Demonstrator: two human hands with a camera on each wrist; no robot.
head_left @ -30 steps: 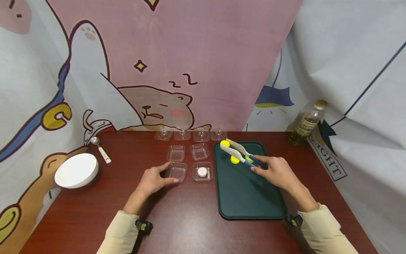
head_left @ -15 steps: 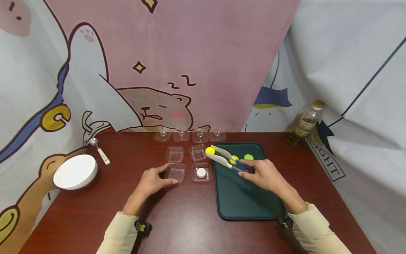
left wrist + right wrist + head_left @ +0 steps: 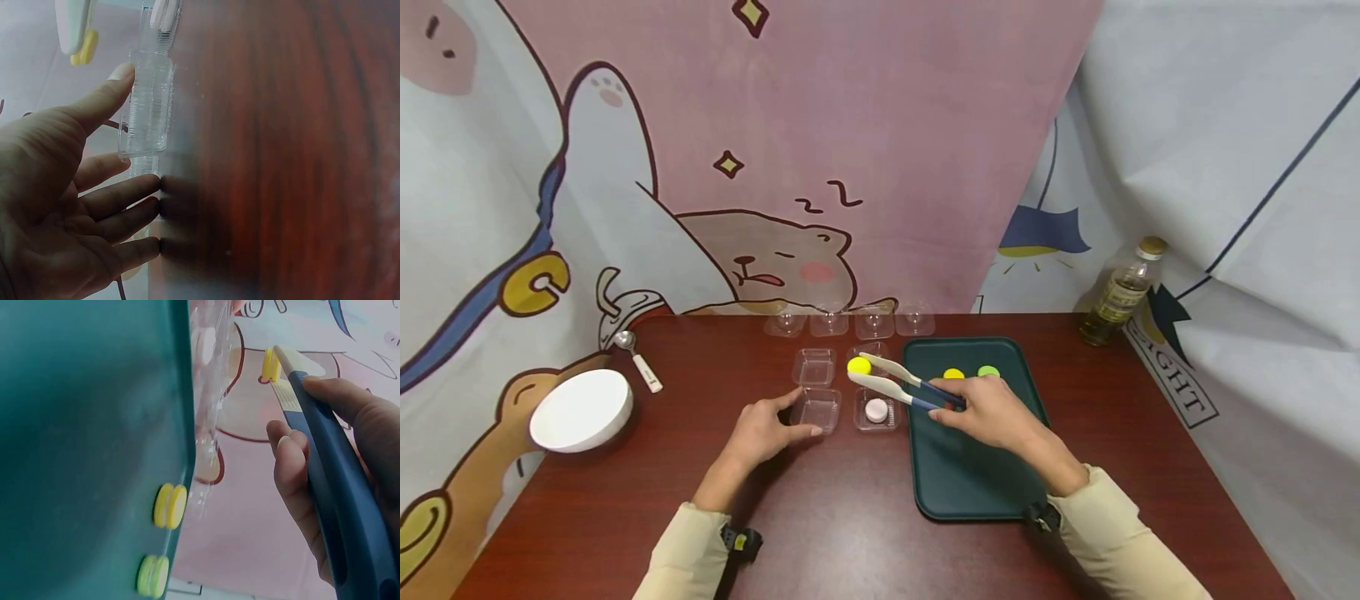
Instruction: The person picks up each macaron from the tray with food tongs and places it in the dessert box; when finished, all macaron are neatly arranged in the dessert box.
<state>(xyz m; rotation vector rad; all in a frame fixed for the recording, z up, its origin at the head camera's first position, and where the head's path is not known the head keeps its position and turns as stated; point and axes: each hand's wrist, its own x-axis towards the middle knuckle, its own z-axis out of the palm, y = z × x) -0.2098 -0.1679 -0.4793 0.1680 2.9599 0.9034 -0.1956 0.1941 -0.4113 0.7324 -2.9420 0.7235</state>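
My left hand (image 3: pixel 762 433) holds a clear plastic box (image 3: pixel 817 410) on the table, thumb at its near side and index finger at its far side; the other fingers are spread in the left wrist view. My right hand (image 3: pixel 992 408) grips tongs (image 3: pixel 325 469) with blue handles and pale tips. Between those tips is a yellow macaron (image 3: pixel 858 366), raised in front of the back right box, which it partly hides. The front right box holds a pale pinkish-white macaron (image 3: pixel 876 410). Another yellow macaron (image 3: pixel 170 506) and a green macaron (image 3: pixel 153 575) lie on the dark green tray (image 3: pixel 977 479).
Several clear domed lids (image 3: pixel 874 322) line the table's back edge. Another clear box (image 3: pixel 815 367) stands behind the held one. To the left are a white bowl (image 3: pixel 582 411) and a measuring spoon (image 3: pixel 638 362). An oil bottle (image 3: pixel 1116 296) stands at the back right.
My right hand has carried the tongs and yellow macaron leftward from over the tray to over the boxes. My left hand has stayed at its box.
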